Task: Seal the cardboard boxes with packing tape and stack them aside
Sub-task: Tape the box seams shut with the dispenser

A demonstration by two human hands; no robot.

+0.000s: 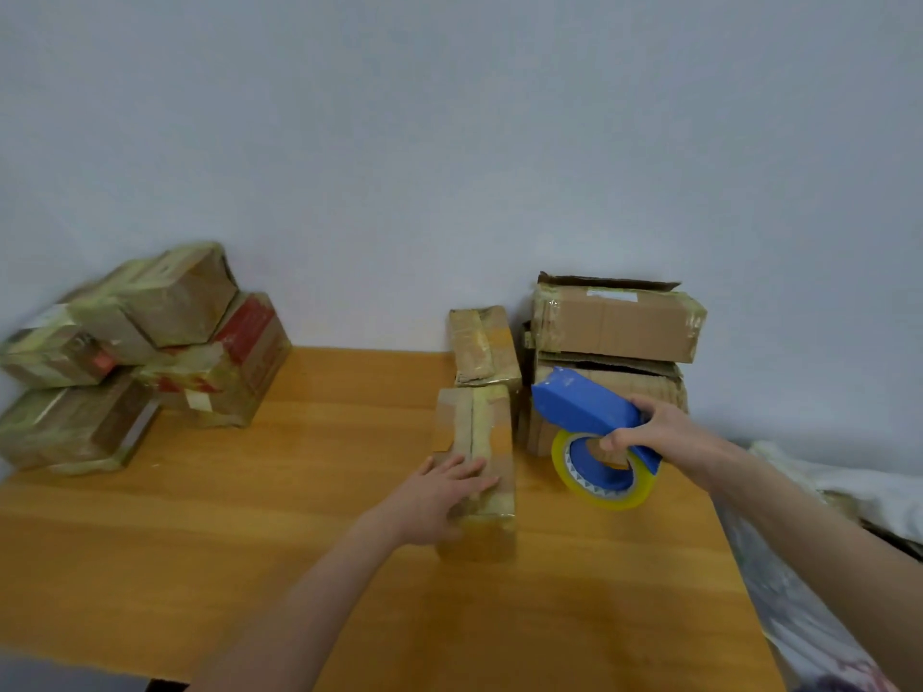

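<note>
Pressing on the near end of a small cardboard box (477, 472), the left hand (439, 496) is lying flat with its fingers straight and spread, steadying rather than gripping. The box is sitting on the wooden table (249, 541), a little right of centre. Because those fingers are covering the centre seam, a tape run drawn toward the near edge is likely heading straight onto them, and a light box under a flat palm is probably going to skid once the tape starts pulling. Just to the right, the right hand (664, 432) is curling round the handle of the blue tape dispenser (584, 407), holding it off the table with its yellow tape roll (604, 472) hanging below; its nose is passing close to two open boxes (614, 327) piled at the far right, which a careless swing is risking toppling. A second small box (484, 347) is lying just behind the first. Far left, the taped stack (150, 342) is leaning unevenly, so adding another box there is inviting a slide.
</note>
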